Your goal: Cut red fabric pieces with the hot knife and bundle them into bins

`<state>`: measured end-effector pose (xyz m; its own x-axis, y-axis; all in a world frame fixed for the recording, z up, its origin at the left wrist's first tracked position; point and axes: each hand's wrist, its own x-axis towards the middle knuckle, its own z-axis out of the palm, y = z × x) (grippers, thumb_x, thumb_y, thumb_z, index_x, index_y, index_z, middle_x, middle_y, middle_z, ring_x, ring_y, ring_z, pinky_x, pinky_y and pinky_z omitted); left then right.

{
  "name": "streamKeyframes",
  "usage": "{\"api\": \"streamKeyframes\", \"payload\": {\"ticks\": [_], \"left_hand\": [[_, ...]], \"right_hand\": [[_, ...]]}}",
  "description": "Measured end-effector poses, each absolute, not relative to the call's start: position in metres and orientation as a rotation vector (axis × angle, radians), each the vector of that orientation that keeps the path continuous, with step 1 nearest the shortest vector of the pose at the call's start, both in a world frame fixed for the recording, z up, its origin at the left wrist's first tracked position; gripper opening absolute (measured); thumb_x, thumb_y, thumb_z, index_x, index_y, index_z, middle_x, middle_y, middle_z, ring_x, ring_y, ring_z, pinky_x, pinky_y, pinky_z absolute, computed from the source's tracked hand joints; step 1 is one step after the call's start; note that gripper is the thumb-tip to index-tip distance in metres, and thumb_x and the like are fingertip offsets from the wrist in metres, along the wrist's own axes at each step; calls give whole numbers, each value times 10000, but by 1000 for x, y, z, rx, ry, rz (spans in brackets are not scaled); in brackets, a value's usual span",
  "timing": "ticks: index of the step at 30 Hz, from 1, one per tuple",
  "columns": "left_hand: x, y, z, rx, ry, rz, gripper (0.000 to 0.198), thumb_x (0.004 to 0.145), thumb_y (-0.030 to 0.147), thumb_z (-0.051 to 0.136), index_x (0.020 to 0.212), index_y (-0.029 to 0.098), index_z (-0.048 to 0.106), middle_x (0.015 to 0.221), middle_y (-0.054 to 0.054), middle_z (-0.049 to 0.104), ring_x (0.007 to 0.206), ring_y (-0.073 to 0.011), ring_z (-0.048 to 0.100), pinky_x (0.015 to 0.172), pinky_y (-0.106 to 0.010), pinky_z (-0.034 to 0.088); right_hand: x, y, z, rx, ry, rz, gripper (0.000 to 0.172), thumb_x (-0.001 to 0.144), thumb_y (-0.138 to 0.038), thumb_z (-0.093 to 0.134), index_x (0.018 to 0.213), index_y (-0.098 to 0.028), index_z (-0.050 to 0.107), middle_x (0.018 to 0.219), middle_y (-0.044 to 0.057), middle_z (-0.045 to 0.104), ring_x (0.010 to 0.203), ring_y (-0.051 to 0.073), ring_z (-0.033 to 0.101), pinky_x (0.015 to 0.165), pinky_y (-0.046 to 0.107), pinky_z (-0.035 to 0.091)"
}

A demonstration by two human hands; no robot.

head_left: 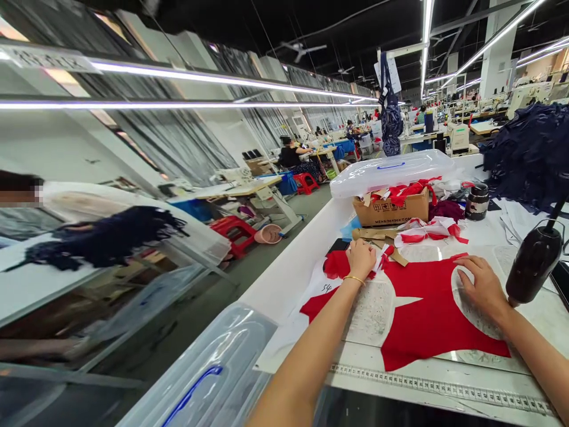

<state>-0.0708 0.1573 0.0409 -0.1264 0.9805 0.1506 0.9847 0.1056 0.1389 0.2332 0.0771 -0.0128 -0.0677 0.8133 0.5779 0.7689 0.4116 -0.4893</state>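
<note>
A large piece of red fabric lies flat on the white cutting table, with speckled white pattern cards on and around it. My left hand, with a gold bangle on the wrist, is curled down at the fabric's upper edge, and the fingers hide what they touch. My right hand rests spread on a pattern card at the fabric's right side. A tape measure runs along the table's near edge.
A cardboard box of red scraps stands under a clear plastic tub. A black bottle stands by my right hand, beside a navy fabric heap. A co-worker's white sleeve and navy cloth are at left.
</note>
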Motion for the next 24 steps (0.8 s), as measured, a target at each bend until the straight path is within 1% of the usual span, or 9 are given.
{"api": "streamKeyframes", "payload": {"ticks": [3,6,9,13,15,17,19,22,24], "left_hand": [[-70,150,41,-2111,-2305,-359,320,943,333,445,987,194,731,1222,-112,598,1212,-305,441,953,-435,392],[-65,146,36,-2163,-2326,-402,282,883,415,556,947,212,740,1210,-108,609,1236,-323,437,989,-442,380],[-59,147,33,-2164,-2410,-512,175,797,362,657,817,200,721,1149,-113,636,1216,-333,460,969,-434,397],[-54,144,39,-2175,-2464,-844,121,788,306,641,775,186,657,1088,-111,648,1209,-337,471,928,-427,419],[-51,135,44,-2273,-2423,-1052,115,807,297,605,804,184,627,1029,-95,657,1143,-301,526,886,-391,443],[-45,119,47,-2447,-2356,-1241,131,814,310,589,803,180,594,914,-67,664,975,-240,602,806,-336,471],[-37,98,48,-2637,-2285,-1392,166,806,340,600,795,177,566,818,-39,654,814,-187,623,735,-294,483],[-25,66,50,-2872,-2181,-1574,224,789,377,632,838,179,539,810,-29,644,768,-158,619,704,-265,483],[-19,48,54,-3032,-2112,-1706,251,785,371,647,896,187,518,814,-14,620,745,-143,592,681,-252,469]], "right_hand": [[223,75,-7,-1292,-1802,214,222,860,-265,474,936,-233,681,967,75,705,934,249,637,864,425,515],[208,72,0,-1252,-1779,342,205,840,-260,480,898,-231,675,910,69,701,856,234,643,831,413,524],[193,66,6,-1221,-1774,431,208,824,-240,475,881,-220,675,886,73,697,813,223,642,804,402,528],[180,54,13,-1188,-1781,450,195,816,-228,482,849,-218,674,876,71,704,782,210,647,763,373,533],[175,48,19,-1177,-1731,518,191,818,-253,489,830,-213,675,860,72,706,776,212,649,764,375,529],[170,43,27,-1172,-1654,606,201,829,-308,501,829,-212,678,851,72,713,772,216,648,769,380,521],[164,40,34,-1173,-1597,660,245,846,-382,511,874,-212,685,875,73,726,779,216,649,758,373,516],[155,35,43,-1154,-1495,749,307,806,-476,575,906,-210,690,869,66,728,763,214,640,719,354,499],[149,32,47,-1118,-1417,822,296,756,-500,620,804,-214,680,774,42,705,702,202,608,677,335,473]]}}
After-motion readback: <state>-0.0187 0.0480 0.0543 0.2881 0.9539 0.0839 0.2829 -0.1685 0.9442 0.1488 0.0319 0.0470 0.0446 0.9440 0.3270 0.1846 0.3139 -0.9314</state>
